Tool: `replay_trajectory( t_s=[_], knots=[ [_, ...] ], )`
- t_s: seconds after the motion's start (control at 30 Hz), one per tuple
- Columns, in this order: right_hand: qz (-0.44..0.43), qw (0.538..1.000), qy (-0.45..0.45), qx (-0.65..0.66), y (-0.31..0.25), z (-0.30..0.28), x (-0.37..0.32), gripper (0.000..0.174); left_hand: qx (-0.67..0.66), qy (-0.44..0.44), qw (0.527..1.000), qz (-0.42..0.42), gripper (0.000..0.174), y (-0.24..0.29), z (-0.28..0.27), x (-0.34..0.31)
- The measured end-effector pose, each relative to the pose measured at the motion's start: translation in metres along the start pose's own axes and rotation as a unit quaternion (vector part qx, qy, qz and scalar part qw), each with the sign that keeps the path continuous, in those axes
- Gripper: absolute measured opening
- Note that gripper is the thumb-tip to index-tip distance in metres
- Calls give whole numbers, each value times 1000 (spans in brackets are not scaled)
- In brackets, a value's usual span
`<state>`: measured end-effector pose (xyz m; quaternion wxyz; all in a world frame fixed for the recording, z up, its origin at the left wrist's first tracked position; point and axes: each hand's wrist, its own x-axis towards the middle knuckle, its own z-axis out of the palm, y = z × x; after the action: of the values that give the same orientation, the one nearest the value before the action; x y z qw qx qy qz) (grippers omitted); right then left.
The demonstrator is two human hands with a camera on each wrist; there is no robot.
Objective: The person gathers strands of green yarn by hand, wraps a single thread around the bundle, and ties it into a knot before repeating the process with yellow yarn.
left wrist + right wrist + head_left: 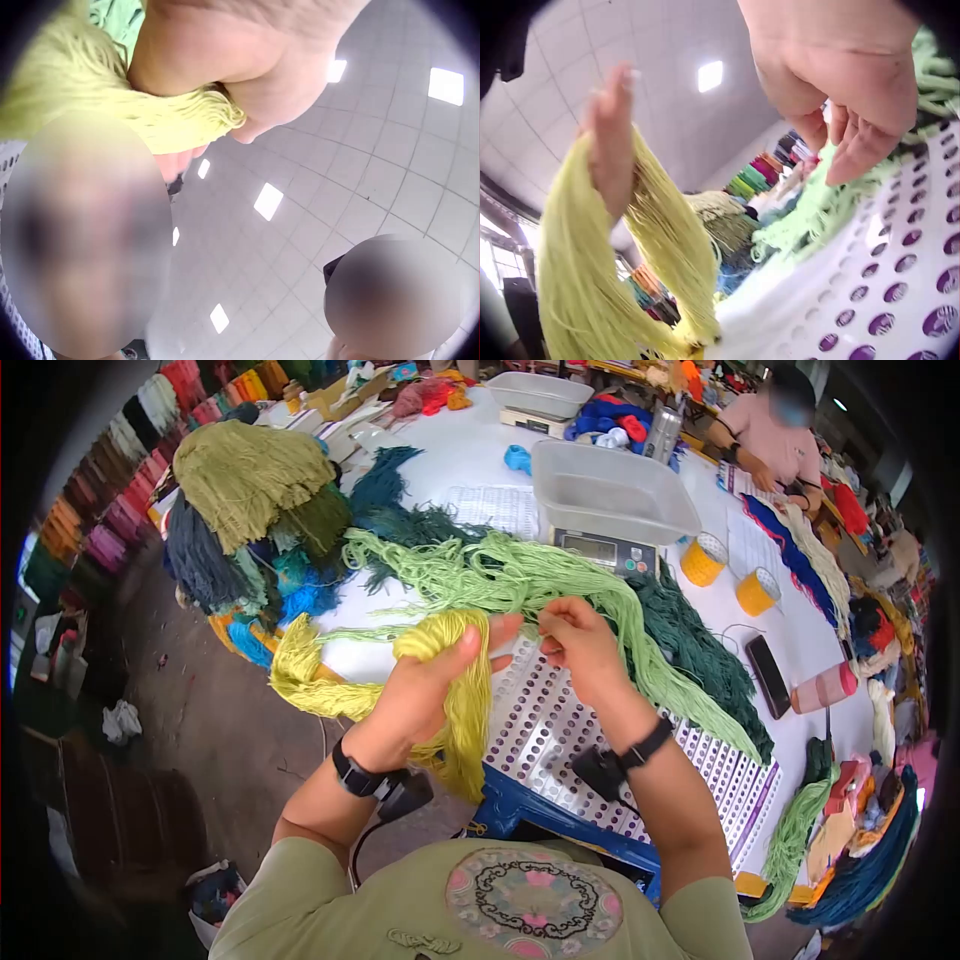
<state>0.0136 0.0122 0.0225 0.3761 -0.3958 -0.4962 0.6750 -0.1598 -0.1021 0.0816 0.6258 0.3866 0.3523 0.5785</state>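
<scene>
My left hand (425, 685) carries a yellow yarn skein (465, 725) that drapes over it between thumb and fingers. In the right wrist view its fingers point straight up, and the skein (570, 255) hangs down on both sides. Right of it, my right hand (585, 645) hovers over a perforated white board (540, 725), its fingers (862, 146) loosely bent. No thing shows between them. Light green yarn (500, 575) lies just beyond the right hand. More yellow yarn (300, 670) stretches along the table edge on the left.
Dark green yarn (690, 640) lies under the light green. A clear tub (615, 490) sits on a scale (600, 550). Two yellow spools (703, 560), a phone (767, 675) and a pink-capped bottle (825, 687) stand right. Olive yarn (250, 475) is heaped left; another person (775, 440) sits opposite.
</scene>
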Motion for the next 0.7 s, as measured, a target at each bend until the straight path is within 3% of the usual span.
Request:
replay_trajectory(
  t_s=[0.03, 0.1, 0.17, 0.23, 0.3, 0.37, 0.43, 0.5, 0.53, 0.57, 0.6, 0.63, 0.67, 0.7],
  knots=[
    [37, 998, -32, 38, -15, 3, -16, 22, 3, 4, 1000, 1, 50, -4, -5, 0],
    [28, 997, -70, 24, -34, 24, -49, 20, -107, 5, 994, -27, 49, -10, -8, 5],
    [19, 995, -96, 12, -31, 33, -64, 18, -98, -32, 994, -33, 50, -7, 2, 5],
    [-117, 989, -75, -57, -22, 31, -67, 14, 27, -64, 998, -5, 62, -7, 11, 6],
    [-99, 992, -70, -46, -28, 28, -75, 11, -22, -60, 998, -20, 60, -12, 9, 6],
    [-10, 997, -43, 68, -29, 25, -82, 8, -54, -30, 998, -15, 48, -14, 11, 2],
    [-18, 997, -54, 50, -35, 27, -90, 10, -9, -11, 999, -29, 46, -21, 19, -4],
    [-136, 984, -29, -115, -23, 34, -89, 8, 169, 28, 985, -26, 41, -19, 21, -10],
    [-257, 953, -15, -158, -4, 29, -81, 5, 144, 15, 989, 18, 39, -25, 22, -9],
    [-267, 951, -35, -154, -8, 29, -81, 5, 118, -1, 991, 58, 38, -28, 22, -7],
    [-181, 979, -39, -84, -15, 29, -87, 4, 123, 11, 990, 68, 38, -20, 21, -8],
    [-86, 995, -36, -16, -22, 28, -93, 3, 82, 47, 996, 3, 35, -14, 23, -9],
    [-63, 997, -34, 0, -29, 28, -96, 5, 37, 77, 994, -70, 33, -12, 25, -10],
    [-56, 998, -24, 0, -31, 27, -97, 5, 34, 72, 994, -81, 33, -15, 25, -11]
  ],
)
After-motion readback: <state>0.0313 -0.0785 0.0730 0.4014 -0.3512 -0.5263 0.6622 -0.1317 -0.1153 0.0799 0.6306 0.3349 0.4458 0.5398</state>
